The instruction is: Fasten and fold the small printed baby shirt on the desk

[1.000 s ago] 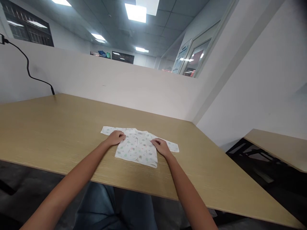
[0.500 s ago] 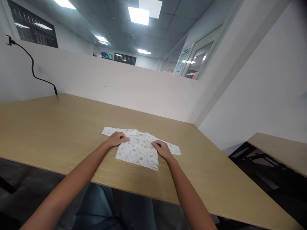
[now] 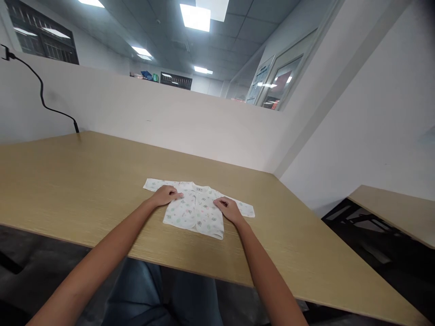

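A small white baby shirt printed with little pastel figures lies spread flat, front up, its neck away from me and both sleeves stretched out sideways. At its left side under the sleeve, my left hand is closed with curled fingers, the thumb lying on the cloth. My right hand rests on the opposite side below the other sleeve, its fingers and thumb drawn together at the fabric. The fingertips are partly hidden, and each hand covers a bit of the shirt's side.
The shirt lies on a wooden table, near the front edge. A low white partition rises behind it. On the left, a black gooseneck holder is fixed at the table's back edge. Another table stands to the right.
The camera view has shifted very slightly. Both hands and the shirt stay in the same places.
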Tool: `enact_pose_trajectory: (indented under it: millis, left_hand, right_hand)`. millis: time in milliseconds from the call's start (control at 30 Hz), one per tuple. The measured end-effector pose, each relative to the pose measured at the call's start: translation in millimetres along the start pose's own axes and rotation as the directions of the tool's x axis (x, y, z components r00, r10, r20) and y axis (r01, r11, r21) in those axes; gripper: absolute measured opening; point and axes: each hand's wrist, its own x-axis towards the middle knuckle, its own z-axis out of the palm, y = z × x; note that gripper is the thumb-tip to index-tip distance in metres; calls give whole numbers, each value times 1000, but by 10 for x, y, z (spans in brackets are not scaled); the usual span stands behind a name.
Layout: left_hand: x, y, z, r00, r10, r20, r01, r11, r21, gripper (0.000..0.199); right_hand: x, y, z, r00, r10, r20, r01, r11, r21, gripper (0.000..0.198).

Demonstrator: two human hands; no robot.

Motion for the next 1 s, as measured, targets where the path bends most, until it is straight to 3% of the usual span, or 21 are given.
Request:
enact_pose_trajectory:
  millis: [333,533,1000]
  left_hand:
    - [-1,0,-10,999,-32,22,32,1000,1,59]
    - [1,7,-7,999,-42,18,42,999,18,56]
    - [2,64,-22,998,-67,11,66,997,38,52]
  right_hand:
    - [1,27,14,999,-43,-11,43,999,9,31]
    - [34,108,13,991,-113,-78,111,993,-28,13]
    - [43,111,20,987,-148,-56,145,988,-46,7]
